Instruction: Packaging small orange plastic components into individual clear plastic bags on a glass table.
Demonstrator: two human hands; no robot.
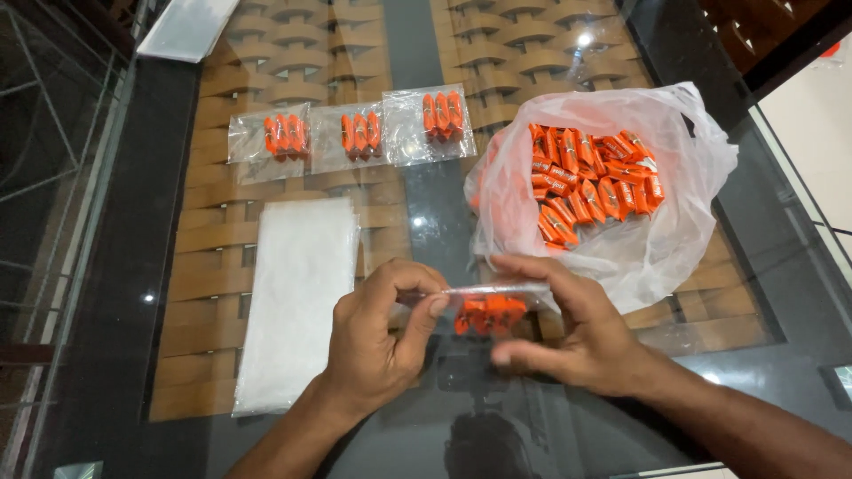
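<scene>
Item in hand — I hold 1 small clear pouch (484, 306) of orange candies above the glass table (115, 266): left hand (377, 341) and right hand (577, 333) both pinched on its top edge. Behind: 3 filled pouches (359, 133), stack of empty bags (297, 302), open plastic bag (621, 177) of candies.

blurred — candies in small pouch (490, 314) | cut off — white sheet (188, 27)

left hand (377, 341) bare | right hand (577, 333) bare | forearms unsleeved, no rings
</scene>
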